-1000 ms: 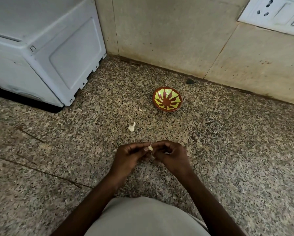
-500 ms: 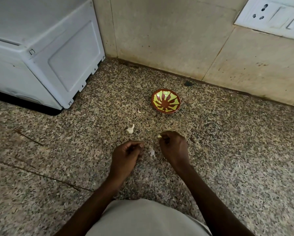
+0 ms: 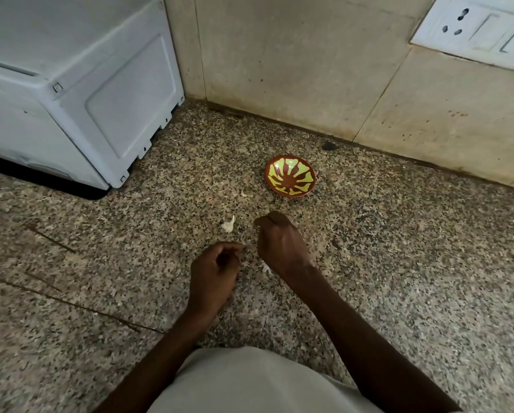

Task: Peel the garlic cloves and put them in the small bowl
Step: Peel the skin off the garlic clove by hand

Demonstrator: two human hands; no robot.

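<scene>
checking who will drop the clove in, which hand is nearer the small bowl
Right. The right hand is out ahead on the counter, just short of the small bowl and a little to its left. The left hand sits further back, nearer the body.

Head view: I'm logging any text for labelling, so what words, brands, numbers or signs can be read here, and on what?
None can be read.
White appliance: no lettering shows.
Wall socket and switch plate: only holes and a switch, no print.
Small bowl: a painted yellow and brown pattern, no text.
</scene>
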